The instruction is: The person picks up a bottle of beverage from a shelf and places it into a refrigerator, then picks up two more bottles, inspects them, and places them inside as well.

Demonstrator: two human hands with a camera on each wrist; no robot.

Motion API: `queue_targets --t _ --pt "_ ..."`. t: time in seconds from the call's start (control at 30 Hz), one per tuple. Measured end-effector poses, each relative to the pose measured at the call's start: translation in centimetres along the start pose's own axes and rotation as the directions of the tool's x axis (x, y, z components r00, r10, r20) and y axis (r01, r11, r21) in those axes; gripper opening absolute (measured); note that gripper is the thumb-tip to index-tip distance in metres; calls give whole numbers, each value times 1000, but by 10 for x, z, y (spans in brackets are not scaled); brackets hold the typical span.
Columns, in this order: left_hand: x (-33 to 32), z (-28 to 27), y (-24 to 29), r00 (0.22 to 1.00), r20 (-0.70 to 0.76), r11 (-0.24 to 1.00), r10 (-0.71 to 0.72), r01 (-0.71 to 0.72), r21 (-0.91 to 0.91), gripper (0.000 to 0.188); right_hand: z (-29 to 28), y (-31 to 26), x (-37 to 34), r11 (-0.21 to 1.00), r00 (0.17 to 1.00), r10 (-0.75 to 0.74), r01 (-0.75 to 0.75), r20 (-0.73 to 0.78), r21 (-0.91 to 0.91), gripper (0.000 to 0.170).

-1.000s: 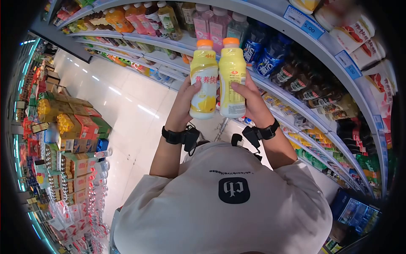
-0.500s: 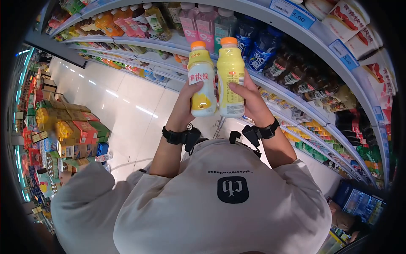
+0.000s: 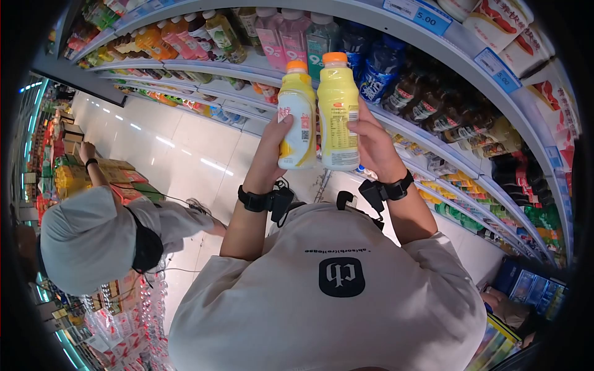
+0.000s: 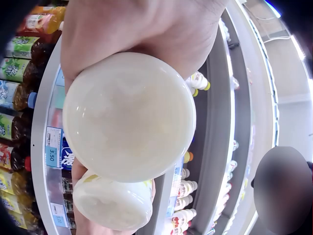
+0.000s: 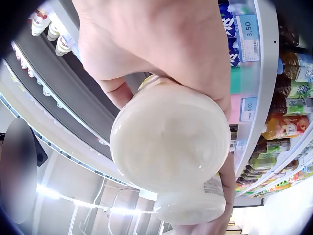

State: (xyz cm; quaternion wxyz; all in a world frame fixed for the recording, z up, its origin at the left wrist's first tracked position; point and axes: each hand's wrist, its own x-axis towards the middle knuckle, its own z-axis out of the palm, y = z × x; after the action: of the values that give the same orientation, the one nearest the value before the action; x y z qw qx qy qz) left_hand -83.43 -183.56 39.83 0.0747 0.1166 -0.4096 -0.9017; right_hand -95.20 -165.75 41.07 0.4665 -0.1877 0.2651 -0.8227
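In the head view, two milk drink bottles with orange caps stand upright side by side in front of the chest. My left hand (image 3: 266, 148) grips the left bottle (image 3: 296, 133), whose white and yellow label shows red characters and a QR code. The right bottle (image 3: 338, 123) is held by my right hand (image 3: 378, 148), thumb at its edge, and turns a yellow panel of small print this way. Its white base (image 5: 168, 139) fills the middle of the right wrist view. From the left wrist, the left bottle's round base (image 4: 129, 117) hides most of the fingers.
Drink shelves (image 3: 260, 65) curve behind the bottles and down the right side, with pink bottles (image 3: 294, 34), blue bottles (image 3: 380, 68) and price tags (image 3: 427, 20). At left, another person (image 3: 93, 238) reaches toward stacked cartons (image 3: 111, 170). Pale floor tiles (image 3: 185, 139) lie between.
The left bottle has turned in my hand, its red characters moving left and a QR code appearing. My right thumb has slid toward the right bottle's edge. Another person has come in at left.
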Motion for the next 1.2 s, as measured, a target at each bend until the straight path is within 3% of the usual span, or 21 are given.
queue_targets --t 0.17,0.37,0.43,0.57,0.63,0.97,1.03,1.2 --pt "2 -1 -5 999 -17 995 44 -42 91 50 2 5 1 991 998 -61 59 -11 -123 74" --pt "-2 8 3 999 38 992 14 -19 128 51 4 4 -3 991 997 -38 30 -61 -127 73" --pt "-3 10 2 999 4 975 44 -44 218 51 3 5 -4 984 995 -40 25 -86 -176 74" --pt "-5 20 0 998 -3 978 65 -63 200 48 1 3 -10 967 990 -62 28 -128 -252 73" --pt "-5 17 -3 998 30 953 53 -59 297 46 -2 2 -15 966 988 -69 32 -136 -257 73" --pt "9 37 -25 998 66 956 15 -33 290 42 -25 -9 -45 942 977 -152 99 -146 -321 73" --pt "10 41 -27 983 114 989 -145 146 -1 41 -27 -15 -53 970 981 -116 78 -155 -229 72" --pt "14 44 -44 985 113 991 -129 127 31 44 -43 -24 -62 994 988 -111 111 -109 -6 75"
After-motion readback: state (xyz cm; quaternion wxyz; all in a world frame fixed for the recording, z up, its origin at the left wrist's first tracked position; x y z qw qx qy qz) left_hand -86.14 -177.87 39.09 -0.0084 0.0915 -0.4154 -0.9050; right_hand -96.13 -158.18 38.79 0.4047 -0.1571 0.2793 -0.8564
